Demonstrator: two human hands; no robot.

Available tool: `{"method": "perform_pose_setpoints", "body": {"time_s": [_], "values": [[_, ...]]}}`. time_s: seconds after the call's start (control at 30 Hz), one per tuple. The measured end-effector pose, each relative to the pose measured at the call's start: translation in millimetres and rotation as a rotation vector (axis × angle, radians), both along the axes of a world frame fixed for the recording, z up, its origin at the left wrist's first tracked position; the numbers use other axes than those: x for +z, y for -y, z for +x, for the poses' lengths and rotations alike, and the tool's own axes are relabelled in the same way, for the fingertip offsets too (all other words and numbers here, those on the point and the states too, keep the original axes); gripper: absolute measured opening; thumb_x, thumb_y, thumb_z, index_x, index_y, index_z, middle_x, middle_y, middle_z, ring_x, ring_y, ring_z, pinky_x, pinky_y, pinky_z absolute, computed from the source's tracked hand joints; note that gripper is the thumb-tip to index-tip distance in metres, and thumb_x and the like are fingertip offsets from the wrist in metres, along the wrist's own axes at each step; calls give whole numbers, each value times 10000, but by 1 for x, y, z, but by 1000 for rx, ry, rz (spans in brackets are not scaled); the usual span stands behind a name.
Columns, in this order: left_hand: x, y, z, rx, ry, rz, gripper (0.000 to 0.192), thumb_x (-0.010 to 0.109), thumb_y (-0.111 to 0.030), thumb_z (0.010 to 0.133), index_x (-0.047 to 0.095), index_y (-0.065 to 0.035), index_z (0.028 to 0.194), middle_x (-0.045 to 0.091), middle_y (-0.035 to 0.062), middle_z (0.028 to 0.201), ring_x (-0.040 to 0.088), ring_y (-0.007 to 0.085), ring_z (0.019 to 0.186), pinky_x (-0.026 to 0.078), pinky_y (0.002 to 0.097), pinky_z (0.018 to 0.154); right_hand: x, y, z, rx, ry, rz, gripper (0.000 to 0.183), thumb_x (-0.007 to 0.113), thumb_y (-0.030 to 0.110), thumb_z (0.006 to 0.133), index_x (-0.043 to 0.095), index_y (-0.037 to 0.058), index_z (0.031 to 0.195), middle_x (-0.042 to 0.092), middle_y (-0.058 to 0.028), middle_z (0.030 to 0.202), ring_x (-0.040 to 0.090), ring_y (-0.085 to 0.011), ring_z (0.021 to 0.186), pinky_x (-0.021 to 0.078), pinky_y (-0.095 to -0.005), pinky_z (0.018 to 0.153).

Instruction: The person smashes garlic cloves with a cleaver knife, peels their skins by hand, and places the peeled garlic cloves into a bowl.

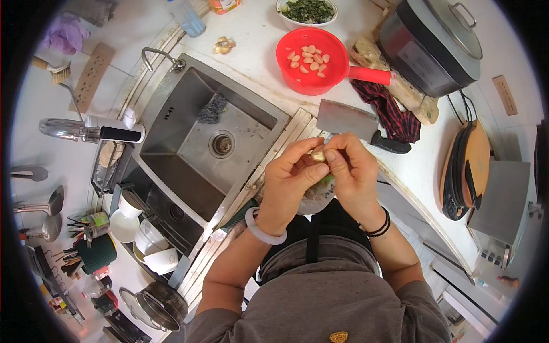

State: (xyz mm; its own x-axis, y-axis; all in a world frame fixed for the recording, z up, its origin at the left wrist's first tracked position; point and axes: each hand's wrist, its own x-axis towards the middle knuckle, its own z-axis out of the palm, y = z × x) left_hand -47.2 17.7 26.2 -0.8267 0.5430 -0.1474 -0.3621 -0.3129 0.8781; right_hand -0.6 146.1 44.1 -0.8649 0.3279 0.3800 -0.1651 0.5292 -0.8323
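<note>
Between the fingertips of my left hand (291, 176) and my right hand (352, 171) is a garlic clove (318, 155) with skin on it. Both hands are over the counter's front edge, above a partly hidden bag-lined container (316, 200) with something green inside. Beyond them, peeled garlic cloves (314, 66) lie in a red plastic ladle (313, 89) with a handle. A cleaver (349, 119) rests flat just past my right hand. Several unpeeled garlic cloves (224, 45) sit on the counter, left of the ladle.
A steel sink (206, 141) with a scouring pad (212, 109) lies to the left. White bowls (150, 240) stand in a rack nearer me. A bowl of chopped greens (306, 12), a dark checked cloth (392, 109) and a rice cooker (429, 51) are at the back and right.
</note>
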Motion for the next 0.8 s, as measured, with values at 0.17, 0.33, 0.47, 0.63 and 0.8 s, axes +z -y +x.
{"method": "perform_pose_setpoints", "body": {"time_s": [0.17, 0.33, 0.47, 0.63, 0.8], "values": [[-18, 17, -17, -209, 360, 379, 315, 499, -132, 964, 532, 27, 1233, 593, 93, 1125, 590, 156, 961, 489, 299, 850, -3, -12, 9, 198, 122, -973, 59, 552, 59, 925, 558, 16, 884, 527, -5, 736, 492, -69, 626, 411, -214, 562], [-6, 16, -22, -133, 318, 226, 311, 473, -153, 978, 512, 21, 1233, 589, 105, 1116, 595, 157, 951, 492, 306, 861, -41, -31, 28, 163, 277, -831, 71, 587, 39, 889, 593, 6, 951, 563, -47, 765, 517, -111, 628, 438, -235, 582], [-10, 14, -19, -101, 85, 28, 266, 507, -112, 957, 526, 18, 1189, 599, 102, 1091, 606, 149, 925, 500, 285, 849, -49, -24, 23, 105, 159, 210, 190, 659, 38, 819, 639, 23, 1007, 575, -99, 777, 553, -166, 643, 463, -260, 598], [-4, 15, -14, -84, -141, -105, 205, 578, -16, 894, 561, 9, 1097, 631, 60, 1001, 623, 122, 882, 507, 248, 792, 8, -7, 5, 82, 222, -140, 154, 696, 62, 794, 664, 15, 937, 592, -93, 805, 553, -166, 642, 454, -263, 575], [1, 19, -11, -44, -363, -261, 217, 605, 4, 865, 581, 15, 1080, 632, 40, 955, 616, 107, 841, 502, 246, 779, 5, -5, 1, 162, 272, -553, 145, 679, 98, 840, 638, -17, 917, 581, -63, 711, 519, -106, 581, 419, -245, 529]]}}
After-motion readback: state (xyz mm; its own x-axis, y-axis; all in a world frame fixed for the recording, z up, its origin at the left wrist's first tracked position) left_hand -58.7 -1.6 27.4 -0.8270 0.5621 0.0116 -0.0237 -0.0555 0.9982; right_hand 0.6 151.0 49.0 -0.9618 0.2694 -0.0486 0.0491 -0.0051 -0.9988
